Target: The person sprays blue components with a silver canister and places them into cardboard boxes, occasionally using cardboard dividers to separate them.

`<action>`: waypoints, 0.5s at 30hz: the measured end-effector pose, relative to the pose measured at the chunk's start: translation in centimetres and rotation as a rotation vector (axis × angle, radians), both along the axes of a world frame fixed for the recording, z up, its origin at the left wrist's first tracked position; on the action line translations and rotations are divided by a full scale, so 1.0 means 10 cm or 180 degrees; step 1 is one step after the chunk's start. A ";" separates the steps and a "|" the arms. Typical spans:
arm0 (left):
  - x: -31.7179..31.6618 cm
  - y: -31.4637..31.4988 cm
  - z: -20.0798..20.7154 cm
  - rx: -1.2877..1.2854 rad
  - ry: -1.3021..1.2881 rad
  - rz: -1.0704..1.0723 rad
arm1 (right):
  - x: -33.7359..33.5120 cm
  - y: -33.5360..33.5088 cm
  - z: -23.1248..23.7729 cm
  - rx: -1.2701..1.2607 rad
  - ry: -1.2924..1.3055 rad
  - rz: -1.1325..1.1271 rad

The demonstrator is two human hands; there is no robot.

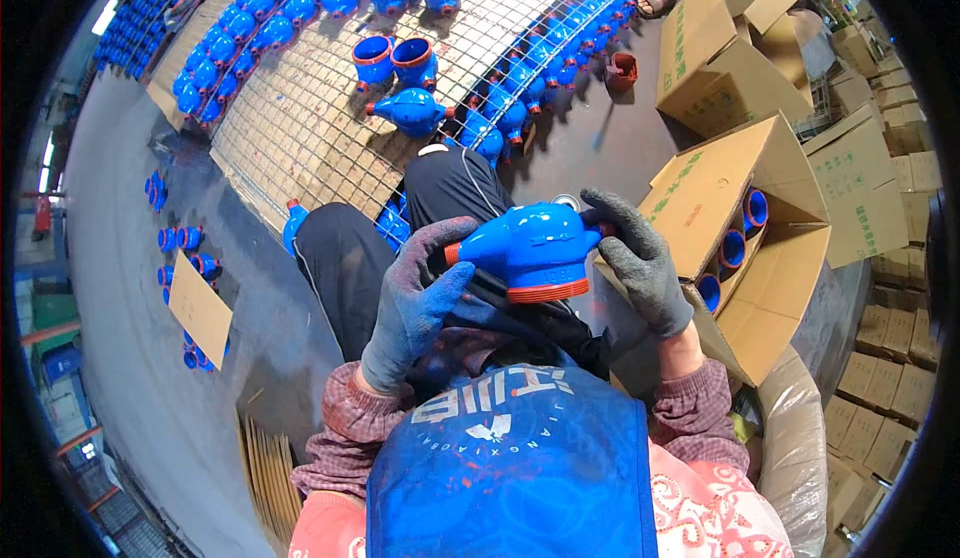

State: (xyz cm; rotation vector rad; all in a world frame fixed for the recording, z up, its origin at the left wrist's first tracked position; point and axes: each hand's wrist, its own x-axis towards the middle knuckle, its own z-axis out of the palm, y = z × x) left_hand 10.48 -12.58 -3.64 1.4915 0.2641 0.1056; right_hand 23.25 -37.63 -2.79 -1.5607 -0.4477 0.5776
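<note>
Above my lap I hold a blue water meter body (535, 243), its wide red threaded rim facing down toward me. My left hand (415, 303), in a grey glove stained blue and red, closes its thumb and fingers around the left pipe end. At the opposite pipe end, the gloved fingers of my right hand (645, 268) are closed on it. Just beyond my knees, a similar blue body (410, 112) lies on its side on the wire mesh. Two more blue bodies stand behind it with their red-rimmed openings up, including this body (412, 62).
Wire mesh over brown board (330, 148) carries rows of blue bodies. An open carton (700, 198) at my right holds several blue pieces; another carton (700, 48) stands behind. A red cup-like container (621, 73) is on the floor. Cardboard (200, 308) lies at left over blue parts.
</note>
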 end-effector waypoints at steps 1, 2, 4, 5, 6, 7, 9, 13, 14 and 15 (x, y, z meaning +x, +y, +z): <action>0.00 -0.03 0.02 -0.0295 0.0120 0.0070 | 0.00 -0.02 -0.02 0.0099 0.0049 -0.0019; 0.00 -0.04 0.01 -0.0289 0.0093 0.0114 | 0.01 -0.03 0.00 0.0028 0.0086 0.0038; -0.01 -0.04 0.03 -0.0454 0.0197 0.0099 | -0.01 -0.04 -0.03 0.0058 0.0081 0.0000; -0.01 -0.04 0.05 -0.0614 0.0283 0.0107 | -0.01 -0.03 -0.05 0.0095 0.0058 -0.0015; -0.01 -0.03 0.05 -0.0608 0.0295 0.0114 | 0.00 -0.02 -0.05 0.0101 0.0070 -0.0010; -0.01 -0.04 0.05 -0.0513 0.0240 0.0136 | 0.00 -0.01 -0.04 0.0048 0.0024 -0.0003; 0.05 -0.06 0.08 -0.0433 0.0174 0.0127 | 0.02 -0.03 -0.03 -0.0020 -0.0036 -0.0026; 0.25 -0.13 0.12 -0.0047 -0.0048 0.0088 | 0.07 -0.11 -0.07 -0.0137 0.0151 -0.0043; 0.32 -0.16 0.12 0.0004 -0.0231 0.0096 | 0.07 -0.12 -0.07 -0.0051 0.0298 -0.0105; 0.38 -0.18 0.13 -0.0015 -0.0249 0.0065 | 0.06 -0.12 -0.06 -0.0067 0.0279 -0.0138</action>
